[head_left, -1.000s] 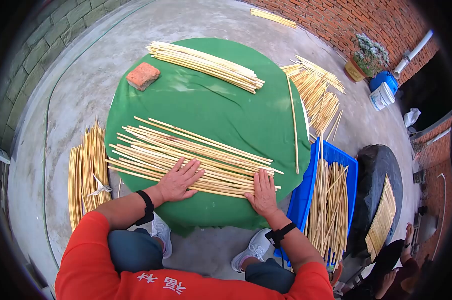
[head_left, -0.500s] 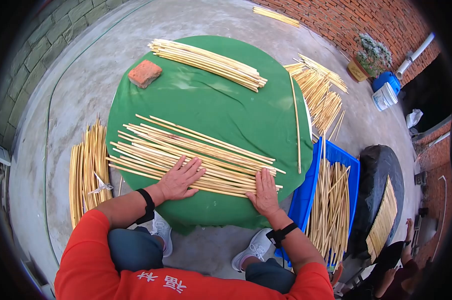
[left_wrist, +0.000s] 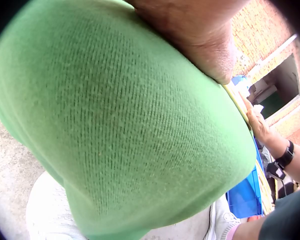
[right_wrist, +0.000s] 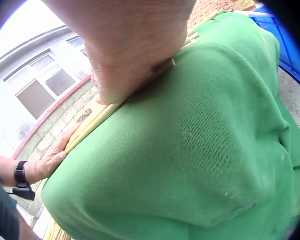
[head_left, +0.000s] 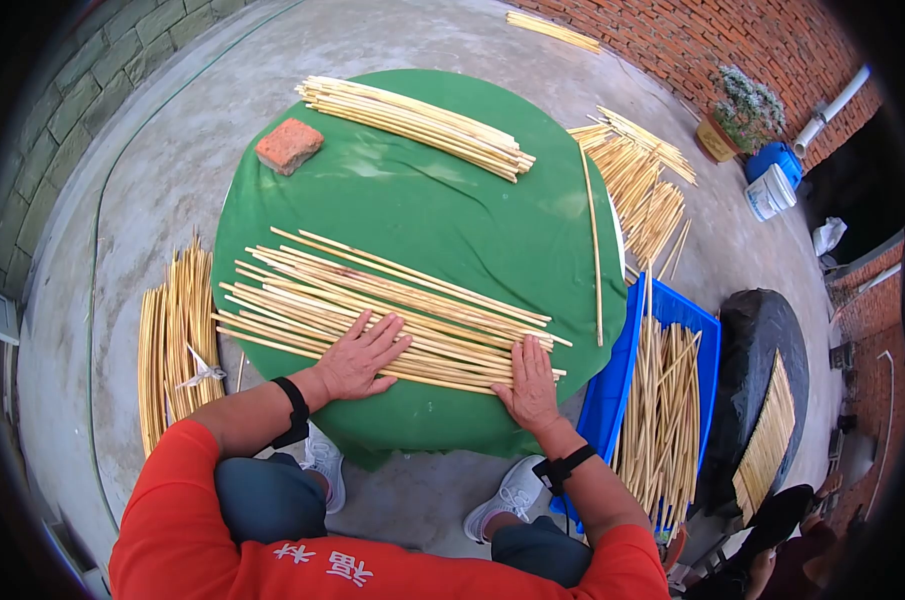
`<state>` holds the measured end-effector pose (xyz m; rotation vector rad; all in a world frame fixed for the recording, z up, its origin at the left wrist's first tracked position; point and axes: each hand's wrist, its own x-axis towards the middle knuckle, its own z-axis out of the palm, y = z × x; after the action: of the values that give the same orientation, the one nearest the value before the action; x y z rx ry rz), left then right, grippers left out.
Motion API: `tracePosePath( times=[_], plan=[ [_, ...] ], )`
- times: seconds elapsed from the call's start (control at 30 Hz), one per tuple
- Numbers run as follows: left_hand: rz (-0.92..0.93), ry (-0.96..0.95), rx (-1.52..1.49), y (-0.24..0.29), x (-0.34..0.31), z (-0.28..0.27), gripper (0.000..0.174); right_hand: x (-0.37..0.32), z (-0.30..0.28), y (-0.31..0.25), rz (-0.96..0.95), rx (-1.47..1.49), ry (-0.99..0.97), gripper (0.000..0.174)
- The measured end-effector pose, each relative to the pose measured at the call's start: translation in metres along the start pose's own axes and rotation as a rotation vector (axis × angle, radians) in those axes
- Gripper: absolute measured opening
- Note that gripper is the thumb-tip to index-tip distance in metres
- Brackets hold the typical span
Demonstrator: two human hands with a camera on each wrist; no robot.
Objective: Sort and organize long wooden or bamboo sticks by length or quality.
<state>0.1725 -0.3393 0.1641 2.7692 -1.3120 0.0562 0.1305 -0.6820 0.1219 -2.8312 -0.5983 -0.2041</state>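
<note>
Concrete yard floor (head_left: 152,180) surrounds a round counter draped in green cloth (head_left: 422,200), and on its near half, toward 6 o'clock, lies a loose spread of long pale-yellow bamboo sticks (head_left: 412,290). Both hands lie flat on the spread's near edge, fingers straight and gripping nothing: the left hand (head_left: 360,355) at about 7 o'clock, the right hand (head_left: 528,385) at about 5 o'clock on the stick ends. A rough red brick (head_left: 288,146) sits at 11 o'clock and a tidy second bundle of bamboo sticks (head_left: 417,125) at 12 o'clock, both well apart from the hands.
</note>
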Motion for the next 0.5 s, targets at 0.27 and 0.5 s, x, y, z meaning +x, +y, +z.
tracePosePath(
  times=[0.27,0.5],
  plan=[
    [0.006,0.019,-0.031,-0.0006,-0.0001,0.001,0.072,0.0007,-0.0009,-0.0009,-0.004,0.002,0.008,0.082],
    [0.003,0.003,-0.004,-0.0006,0.0,0.0002,0.073,0.0004,0.0003,-0.0006,0.014,0.004,-0.011,0.082]
  ],
)
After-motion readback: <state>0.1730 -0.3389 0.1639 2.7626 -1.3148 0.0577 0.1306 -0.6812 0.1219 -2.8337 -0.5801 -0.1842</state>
